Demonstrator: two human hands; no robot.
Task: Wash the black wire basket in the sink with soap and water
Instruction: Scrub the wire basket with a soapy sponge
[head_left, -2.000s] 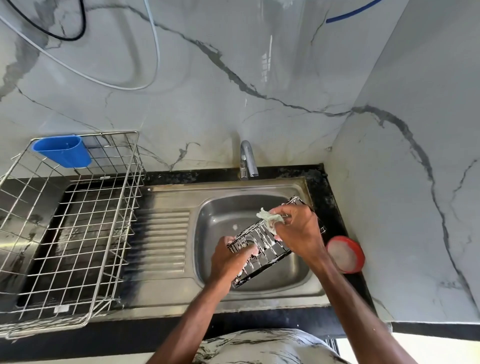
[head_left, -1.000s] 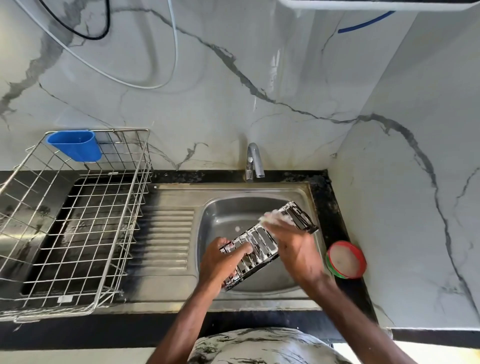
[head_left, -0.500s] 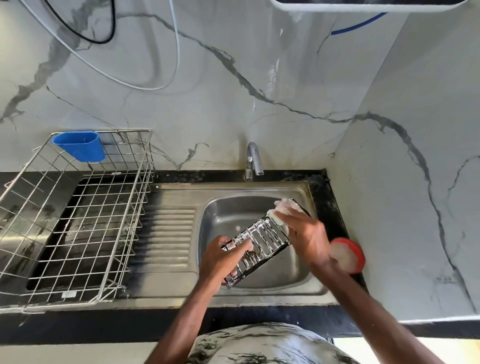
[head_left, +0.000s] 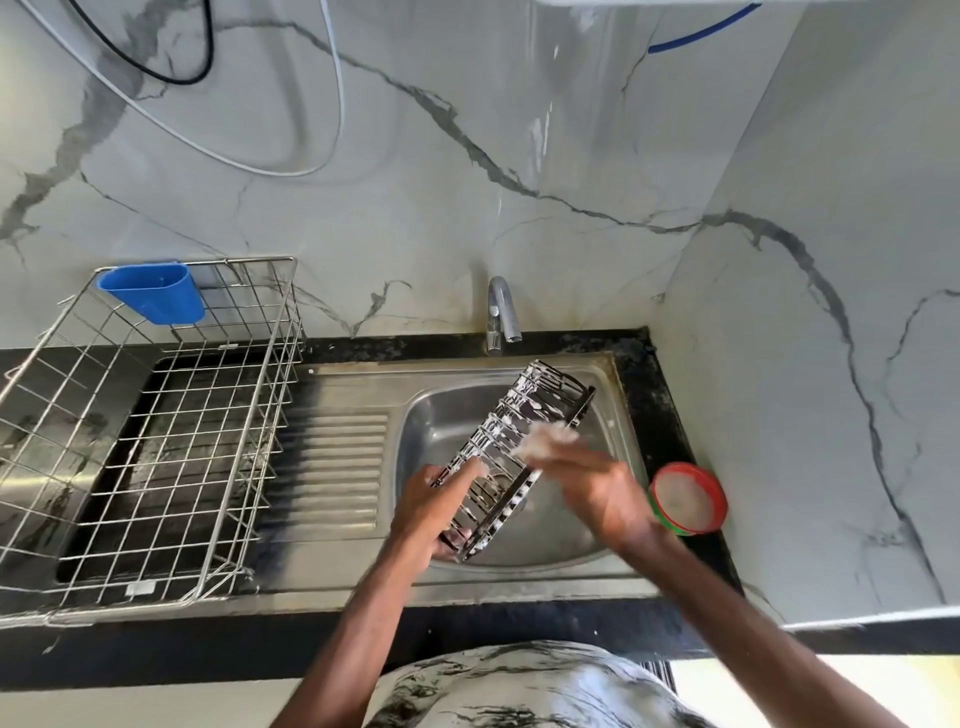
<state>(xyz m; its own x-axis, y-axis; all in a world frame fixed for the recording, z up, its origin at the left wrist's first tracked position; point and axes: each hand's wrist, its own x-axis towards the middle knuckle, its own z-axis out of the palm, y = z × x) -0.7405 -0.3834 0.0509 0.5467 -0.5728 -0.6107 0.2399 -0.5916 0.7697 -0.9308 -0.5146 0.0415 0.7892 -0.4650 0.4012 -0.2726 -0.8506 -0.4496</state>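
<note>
Over the sink (head_left: 434, 415), in the head view, the black wire basket (head_left: 506, 431) is held tilted and foam-streaked, its far end just below the tap (head_left: 501, 312). The left hand (head_left: 426, 506) grips its near end, fingers curled round the wires. The right hand (head_left: 597, 488), blurred, pinches a pale sudsy pad (head_left: 548, 441) against the basket's side. 1 red-rimmed tub (head_left: 685, 499) sits on the bench (head_left: 641, 374) to the right; 1 wire rack (head_left: 280, 389) with a blue cup (head_left: 153, 293) stands to the left.
</note>
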